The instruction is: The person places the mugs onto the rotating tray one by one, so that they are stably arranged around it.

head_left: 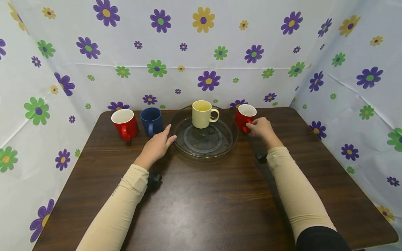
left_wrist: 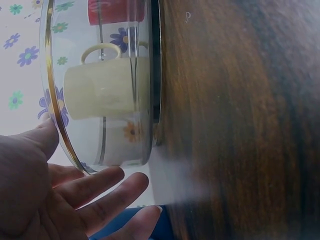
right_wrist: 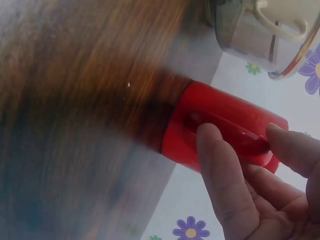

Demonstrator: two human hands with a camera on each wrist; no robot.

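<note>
My left hand (head_left: 156,144) is at the left side of a round see-through dish (head_left: 203,150), fingers extended and thumb apart. In the left wrist view its thumb and fingertips lie right at the dish's rim (left_wrist: 56,105). A pale yellow mug (head_left: 201,116) stands upright inside the dish towards the back, its handle pointing right. To the right of the dish, my right hand (head_left: 262,129) pinches the handle of a red mug (head_left: 241,120) with a white inside. The right wrist view shows thumb and fingers about that handle (right_wrist: 235,134).
Left of the dish stand a blue mug (head_left: 152,120) and another red mug (head_left: 127,125), both upright with handles towards me. All rest on a dark wooden table (head_left: 213,198). A flower-printed white sheet (head_left: 125,83) hangs behind and along both sides.
</note>
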